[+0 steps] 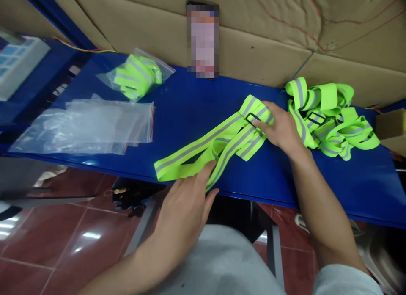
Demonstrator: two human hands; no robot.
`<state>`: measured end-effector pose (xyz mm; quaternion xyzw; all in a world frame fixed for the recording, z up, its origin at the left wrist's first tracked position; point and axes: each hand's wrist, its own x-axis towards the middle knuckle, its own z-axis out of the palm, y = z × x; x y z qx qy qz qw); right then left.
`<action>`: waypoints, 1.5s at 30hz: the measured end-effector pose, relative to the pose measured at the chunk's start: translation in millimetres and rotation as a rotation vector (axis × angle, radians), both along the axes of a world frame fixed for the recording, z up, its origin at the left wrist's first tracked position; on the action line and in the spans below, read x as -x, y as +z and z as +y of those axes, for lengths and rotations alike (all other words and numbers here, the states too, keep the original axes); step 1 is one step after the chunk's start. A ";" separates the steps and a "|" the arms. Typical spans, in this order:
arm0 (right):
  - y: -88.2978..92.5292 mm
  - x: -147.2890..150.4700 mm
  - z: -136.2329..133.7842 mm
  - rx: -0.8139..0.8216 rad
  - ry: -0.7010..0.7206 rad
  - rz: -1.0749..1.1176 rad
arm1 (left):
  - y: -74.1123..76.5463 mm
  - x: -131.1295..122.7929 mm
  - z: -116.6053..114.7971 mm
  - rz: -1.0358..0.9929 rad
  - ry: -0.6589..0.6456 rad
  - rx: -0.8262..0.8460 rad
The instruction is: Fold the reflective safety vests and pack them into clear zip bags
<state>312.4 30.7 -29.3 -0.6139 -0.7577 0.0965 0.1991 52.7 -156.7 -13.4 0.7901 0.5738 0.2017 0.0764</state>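
A neon-yellow reflective strap (206, 149) with grey stripes lies stretched across the blue table (190, 104). My left hand (187, 204) pinches the strap's near end at the table's front edge, fingers closed on the fabric. My right hand (281, 128) presses down on the strap's far end beside its black buckle (253, 117), fingers curled over the fabric. A tangled pile of the same straps (330, 117) lies just right of my right hand.
A stack of clear zip bags (91, 125) lies at the left of the table. Behind it sits a bagged strap (136, 75). A phone (202, 39) leans on the cardboard wall (269, 41). A small cardboard box (391, 125) stands far right.
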 end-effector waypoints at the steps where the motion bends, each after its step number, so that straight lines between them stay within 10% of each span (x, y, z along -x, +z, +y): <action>1: -0.2 0.1 0.1 0.000 0.002 0.000 | -0.5 0.2 -4.5 -0.035 -0.042 -0.020; 9: -0.8 1.3 0.1 0.005 -0.026 -0.014 | 3.8 12.6 -2.1 -0.452 -0.040 0.138; 16: -4.2 -0.5 1.1 0.011 -0.026 -0.034 | -14.5 -2.3 -11.2 -0.181 -0.279 0.115; 30: -2.0 1.2 -0.8 0.021 -0.019 -0.024 | -4.9 12.9 38.5 -0.095 0.169 -0.108; 37: -2.2 -0.3 1.9 0.036 -0.053 -0.002 | -35.7 42.7 19.0 0.245 -0.267 0.035; 45: -1.2 -6.0 5.9 0.065 -0.081 0.058 | -42.0 66.6 1.7 0.278 -0.410 -0.134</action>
